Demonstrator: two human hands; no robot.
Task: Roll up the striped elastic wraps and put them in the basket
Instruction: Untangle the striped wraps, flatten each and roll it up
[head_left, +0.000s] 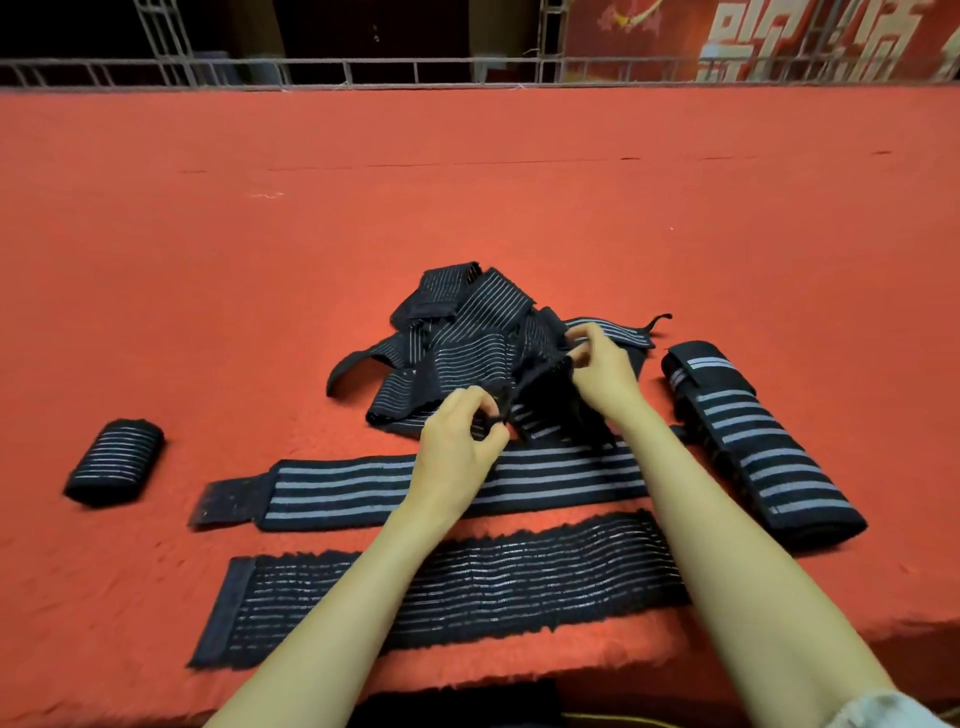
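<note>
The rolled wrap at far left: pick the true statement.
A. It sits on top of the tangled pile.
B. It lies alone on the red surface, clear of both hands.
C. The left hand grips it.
B: the rolled wrap lies by itself on the red surface, while the left hand and right hand both pinch a dark wrap further right.

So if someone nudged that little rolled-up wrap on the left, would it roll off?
Probably only a little: the rolled wrap looks somewhat flattened, and the fuzzy red cloth under it should brake it. Being coiled fabric, it is likely soft and light, squashing rather than slipping when gripped.
</note>
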